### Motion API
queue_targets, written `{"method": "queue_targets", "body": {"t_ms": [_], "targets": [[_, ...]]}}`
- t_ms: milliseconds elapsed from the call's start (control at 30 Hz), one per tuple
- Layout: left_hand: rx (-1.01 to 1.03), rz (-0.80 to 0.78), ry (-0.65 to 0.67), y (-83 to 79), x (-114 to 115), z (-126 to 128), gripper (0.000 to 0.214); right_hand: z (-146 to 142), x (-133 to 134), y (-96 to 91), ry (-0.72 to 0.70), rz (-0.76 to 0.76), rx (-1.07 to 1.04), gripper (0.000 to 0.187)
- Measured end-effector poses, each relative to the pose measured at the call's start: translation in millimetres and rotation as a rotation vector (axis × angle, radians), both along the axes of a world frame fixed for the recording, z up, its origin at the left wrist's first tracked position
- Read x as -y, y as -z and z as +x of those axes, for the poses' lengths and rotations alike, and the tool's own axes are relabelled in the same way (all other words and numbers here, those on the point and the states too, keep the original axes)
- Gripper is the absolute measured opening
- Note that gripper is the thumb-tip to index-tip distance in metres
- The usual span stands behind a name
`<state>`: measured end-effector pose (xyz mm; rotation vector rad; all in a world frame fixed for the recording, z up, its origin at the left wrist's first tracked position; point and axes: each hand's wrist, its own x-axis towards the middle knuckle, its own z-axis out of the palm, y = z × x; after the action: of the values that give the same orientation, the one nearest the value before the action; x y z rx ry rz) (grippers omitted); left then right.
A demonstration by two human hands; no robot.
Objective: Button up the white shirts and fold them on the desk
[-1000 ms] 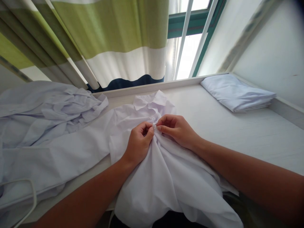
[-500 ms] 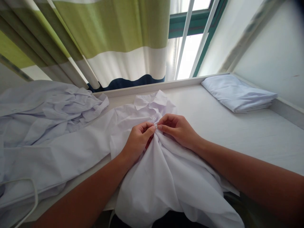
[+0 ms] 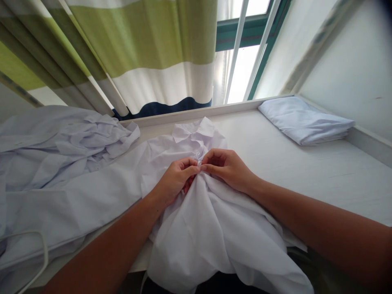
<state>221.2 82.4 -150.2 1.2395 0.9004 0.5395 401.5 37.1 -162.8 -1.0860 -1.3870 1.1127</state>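
A white collared shirt point(image 3: 211, 228) lies front up with its collar pointing away from me, its lower part draped over the table's near edge. My left hand point(image 3: 176, 179) pinches the front placket between thumb and fingers. Meeting it tip to tip, my right hand point(image 3: 228, 167) pinches the same spot from the other side. Cloth fans out in folds below the pinch. Just above the fingertips a small button point(image 3: 197, 154) shows on the placket. Whatever lies right between the fingertips is mostly hidden.
Rumpled white garments point(image 3: 67, 143) heap up on the left. A folded white garment point(image 3: 306, 120) rests at the back right of the white table point(image 3: 324, 175). Behind hangs a green and white curtain point(image 3: 147, 41) beside a barred window. A white cable point(image 3: 45, 249) curves at lower left.
My fingertips have shifted slightly and drawn closer together at the placket, with the thumbs now meeting. The shirt and the other garments stay where they were.
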Motion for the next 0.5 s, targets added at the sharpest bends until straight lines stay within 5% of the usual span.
{"method": "queue_targets", "body": {"t_ms": [267,400,500], "targets": [[-0.142,0.094,0.021,3.9,1.2,0.0,0.037,-2.2,1.8,2.3,0.002,-0.052,0.08,0.018],[-0.301,0.387,0.043,-0.6,5.3,-1.4,0.053,-3.5,3.8,-1.7,0.042,-0.023,0.123,0.021],[-0.357,0.652,-0.005,-15.2,5.1,-7.0,0.053,3.3,0.4,-9.5,0.209,0.11,0.096,0.027]]}}
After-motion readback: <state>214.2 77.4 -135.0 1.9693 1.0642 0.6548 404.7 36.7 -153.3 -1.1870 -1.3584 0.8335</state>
